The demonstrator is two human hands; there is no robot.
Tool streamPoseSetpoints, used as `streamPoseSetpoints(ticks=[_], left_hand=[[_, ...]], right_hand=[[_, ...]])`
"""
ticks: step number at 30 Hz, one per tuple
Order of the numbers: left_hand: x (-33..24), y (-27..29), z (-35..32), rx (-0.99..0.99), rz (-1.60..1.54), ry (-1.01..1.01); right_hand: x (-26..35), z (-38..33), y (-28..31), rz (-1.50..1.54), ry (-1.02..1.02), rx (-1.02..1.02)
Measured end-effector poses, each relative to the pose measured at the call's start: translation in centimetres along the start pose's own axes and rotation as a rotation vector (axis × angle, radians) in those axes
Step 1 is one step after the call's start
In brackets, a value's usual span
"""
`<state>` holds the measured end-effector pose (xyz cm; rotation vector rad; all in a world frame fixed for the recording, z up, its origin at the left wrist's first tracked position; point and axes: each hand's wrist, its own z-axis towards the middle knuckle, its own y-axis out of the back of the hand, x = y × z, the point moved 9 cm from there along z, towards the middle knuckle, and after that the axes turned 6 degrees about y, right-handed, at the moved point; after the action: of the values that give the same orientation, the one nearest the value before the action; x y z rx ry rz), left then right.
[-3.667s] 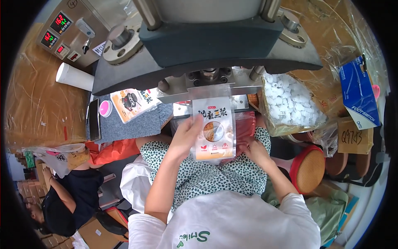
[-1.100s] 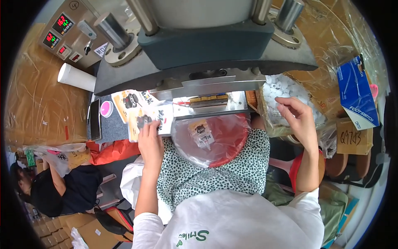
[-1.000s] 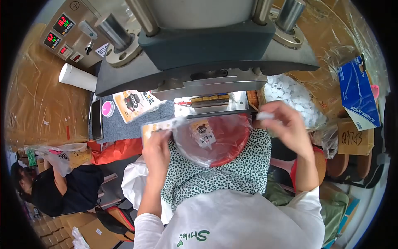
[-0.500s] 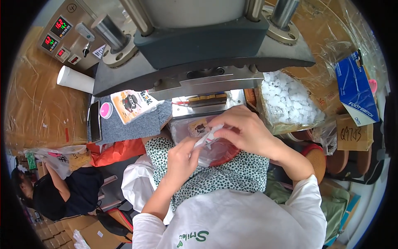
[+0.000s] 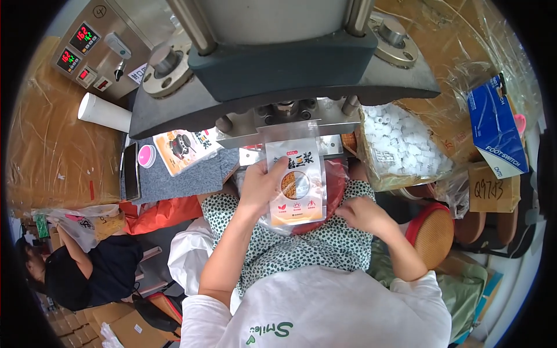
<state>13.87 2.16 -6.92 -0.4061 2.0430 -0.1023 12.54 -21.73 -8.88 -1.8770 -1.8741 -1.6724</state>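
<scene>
A flat printed pouch (image 5: 310, 200), white with an orange lower end and a round picture, faces up before me. My left hand (image 5: 259, 188) grips its left side, thumb lying across the front. The pouch's clear top end overlaps the metal bar (image 5: 243, 134) of a press; whether the bar clamps it I cannot tell. Close to the pouch's lower right corner, my right hand (image 5: 361, 214) hangs over my lap with its fingers curled in. What those fingers hold, if anything, is hidden. Beneath the pouch lies a red round container (image 5: 335, 194) with clear plastic about it.
The press's dark curved plate (image 5: 394, 87) overhangs my hands. A box of small white plastic pieces (image 5: 400, 139) stands right. On a grey cloth (image 5: 203, 174) at left lie another pouch (image 5: 184, 148), a pink-lidded tub (image 5: 147, 155) and a phone (image 5: 132, 174). Another person (image 5: 87, 269) sits at far left.
My hands, earlier together pinching crumpled white material, have parted. The pouch now lies flat at the press in my left hand; my right hand moved down. The press bar has dropped, exposing its rods.
</scene>
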Motion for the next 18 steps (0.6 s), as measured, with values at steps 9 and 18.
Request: streamPoseSetpoints(ticks=[9, 18], left_hand=[[11.0, 9.3, -1.0, 0.041, 0.841, 0.091], [24.8, 7.9, -1.6, 0.028, 1.515, -0.143]], right_hand=[[-18.8, 11.2, -8.7, -0.127, -0.258, -0.711], [-19.3, 11.6, -7.4, -0.076, -0.2, -0.768]])
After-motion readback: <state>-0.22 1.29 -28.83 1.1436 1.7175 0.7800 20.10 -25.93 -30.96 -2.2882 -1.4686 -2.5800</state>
